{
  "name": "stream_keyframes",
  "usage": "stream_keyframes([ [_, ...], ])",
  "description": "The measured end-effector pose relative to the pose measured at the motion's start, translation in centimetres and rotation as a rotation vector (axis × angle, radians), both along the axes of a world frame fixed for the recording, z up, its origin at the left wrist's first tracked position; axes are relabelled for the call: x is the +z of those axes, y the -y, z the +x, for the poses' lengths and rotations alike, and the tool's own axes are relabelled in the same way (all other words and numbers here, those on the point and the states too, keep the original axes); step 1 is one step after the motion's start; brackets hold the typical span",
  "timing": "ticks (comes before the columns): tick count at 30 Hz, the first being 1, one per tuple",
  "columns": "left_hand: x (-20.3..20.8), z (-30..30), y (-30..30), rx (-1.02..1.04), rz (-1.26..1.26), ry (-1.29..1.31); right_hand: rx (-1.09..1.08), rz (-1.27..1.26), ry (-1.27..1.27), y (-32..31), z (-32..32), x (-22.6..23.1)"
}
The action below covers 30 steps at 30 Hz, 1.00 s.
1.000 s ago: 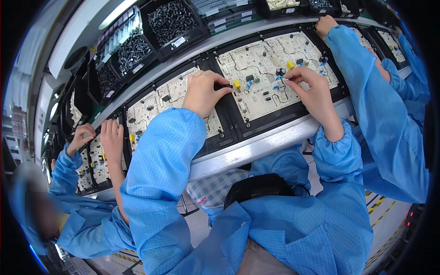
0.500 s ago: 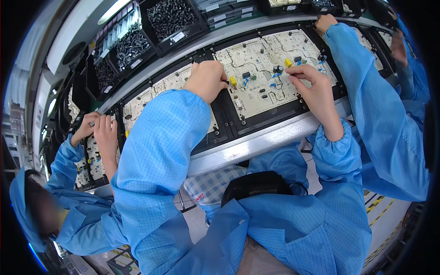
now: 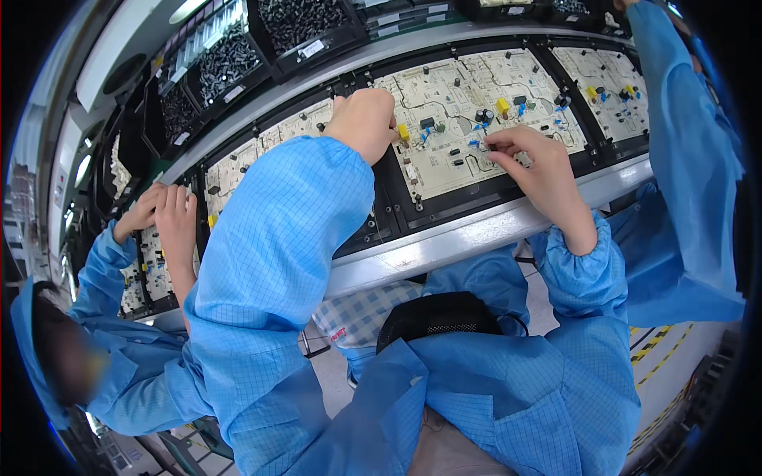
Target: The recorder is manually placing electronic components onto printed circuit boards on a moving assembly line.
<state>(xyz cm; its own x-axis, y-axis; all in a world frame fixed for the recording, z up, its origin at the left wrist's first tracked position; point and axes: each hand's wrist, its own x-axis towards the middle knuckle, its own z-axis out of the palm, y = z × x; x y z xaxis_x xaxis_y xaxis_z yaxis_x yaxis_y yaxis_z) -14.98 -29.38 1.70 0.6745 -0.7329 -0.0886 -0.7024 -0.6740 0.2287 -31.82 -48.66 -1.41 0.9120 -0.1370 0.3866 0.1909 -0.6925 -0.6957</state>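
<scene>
A cream circuit board (image 3: 444, 178) lies in a black frame in front of me, carrying small black, blue and yellow parts. My left hand (image 3: 363, 124) is curled at the board's left edge, beside a yellow block-shaped component (image 3: 403, 132). Its fingertips are pressed together and mostly hidden behind the hand. Over the board's lower middle, my right hand (image 3: 536, 161) pinches thumb and forefinger just above the surface, near small blue components (image 3: 475, 143). Anything in that pinch is too small to name.
Black bins (image 3: 295, 36) of small dark parts stand beyond the metal rail. Framed boards continue on both sides, including one at the right (image 3: 603, 95). A co-worker's hands (image 3: 171, 218) work at the left; another's blue sleeve (image 3: 675, 87) is at the right.
My right hand has moved down and slightly left across the board. My left hand has shifted little. The right co-worker's arm has drawn away from the boards, up and to the right.
</scene>
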Motion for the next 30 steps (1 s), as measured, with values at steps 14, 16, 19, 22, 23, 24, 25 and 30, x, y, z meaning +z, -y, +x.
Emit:
stream_keyframes([
  [14, 0.3, 3.7, -2.2, -0.037, -0.211, -0.081, 0.162, -0.332, -0.051, 1.0, 0.4, 0.5],
  [16, 0.6, 6.8, -3.7, -0.015, -0.291, 0.219, 0.156, -0.335, -0.046, 0.8, 0.4, 0.5],
  [19, 1.2, 11.6, -6.8, 0.131, -0.509, 0.441, 0.160, -0.336, -0.051, 0.7, 0.6, 0.6],
  [22, 0.8, 16.4, -10.1, 0.209, -0.496, 0.673, 0.155, -0.372, -0.028, 0.5, 0.6, 0.6],
  [23, 0.3, 17.9, -11.1, 0.227, -0.482, 0.736, 0.158, -0.383, -0.022, 0.5, 0.6, 0.6],
  [24, -0.5, 19.1, -12.1, 0.227, -0.484, 0.740, 0.164, -0.393, -0.011, 0.5, 0.8, 0.6],
  [25, -1.2, 20.2, -13.9, 0.324, -0.395, 0.734, 0.175, -0.388, -0.001, 0.1, 1.0, 0.6],
  [30, -3.2, 21.6, -13.3, 0.453, -0.340, 0.671, 0.170, -0.456, -0.001, 0.3, 0.8, 0.7],
])
